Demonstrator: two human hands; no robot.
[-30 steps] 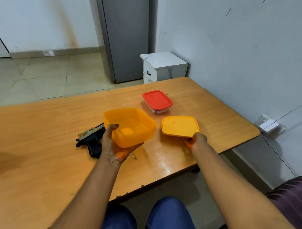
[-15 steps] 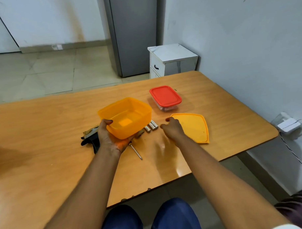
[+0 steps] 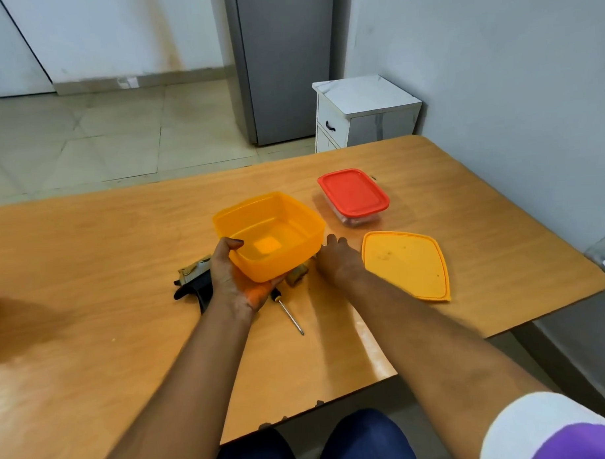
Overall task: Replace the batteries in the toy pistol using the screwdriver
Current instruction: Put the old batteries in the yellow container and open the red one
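My left hand (image 3: 235, 280) grips the near corner of an empty orange tub (image 3: 269, 234) and holds it tilted just above the table. The black and tan toy pistol (image 3: 192, 280) lies left of that hand, partly hidden by it. A screwdriver (image 3: 289, 313) lies on the table below the tub, its handle under my palm. Batteries (image 3: 296, 275) show under the tub's near right corner. My right hand (image 3: 337, 259) rests palm down beside the tub, over the spot where the batteries lie, fingers hidden under the tub's edge.
The orange lid (image 3: 406, 264) lies flat to the right of my right hand. A clear box with a red lid (image 3: 353, 196) stands behind it. The wooden table (image 3: 91, 305) ends near my knees. A white drawer unit (image 3: 362, 111) stands beyond the table's far edge.
My right hand let go of the orange lid, which now lies flat, and moved left to the batteries by the tub. My left hand keeps holding the tub.
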